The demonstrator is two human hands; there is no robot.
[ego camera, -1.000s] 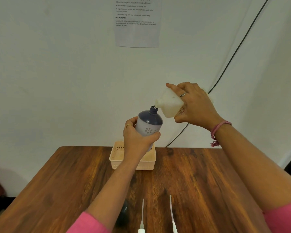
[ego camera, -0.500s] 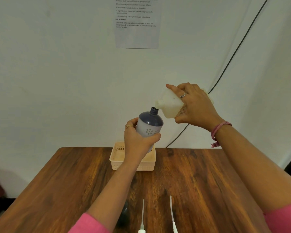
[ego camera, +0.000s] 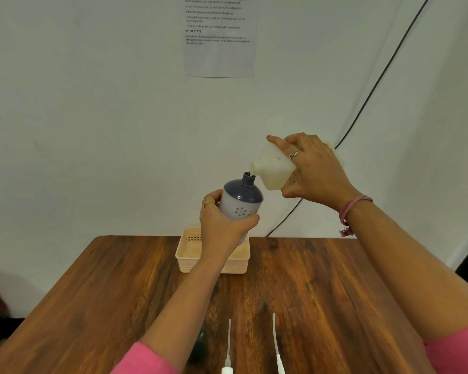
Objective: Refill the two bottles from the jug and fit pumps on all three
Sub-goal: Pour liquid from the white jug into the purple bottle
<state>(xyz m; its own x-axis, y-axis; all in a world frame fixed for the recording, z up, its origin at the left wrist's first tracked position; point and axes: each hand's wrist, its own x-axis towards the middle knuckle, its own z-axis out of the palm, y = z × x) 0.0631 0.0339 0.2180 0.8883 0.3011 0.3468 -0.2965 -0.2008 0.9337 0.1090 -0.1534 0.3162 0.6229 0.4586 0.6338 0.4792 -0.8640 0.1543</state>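
My left hand point(ego camera: 222, 228) grips a grey-and-navy bottle point(ego camera: 241, 201) with a flower print, held up above the table with its open neck tilted to the right. My right hand point(ego camera: 314, 171) holds a translucent white jug point(ego camera: 273, 171) tipped on its side, its spout just above and right of the bottle's neck. Two white pumps with long dip tubes, one pump point(ego camera: 228, 346) on the left and another pump point(ego camera: 277, 346) on the right, lie on the table's near edge. A dark object point(ego camera: 200, 338) shows partly behind my left forearm.
A cream perforated basket point(ego camera: 185, 255) sits at the far middle of the wooden table point(ego camera: 322, 287), under the bottle. A black cable point(ego camera: 376, 82) runs down the white wall. A printed sheet point(ego camera: 219, 36) hangs on the wall above.
Both hands keep nearly the same pose. The bottle's neck has leaned slightly more toward the jug's spout.
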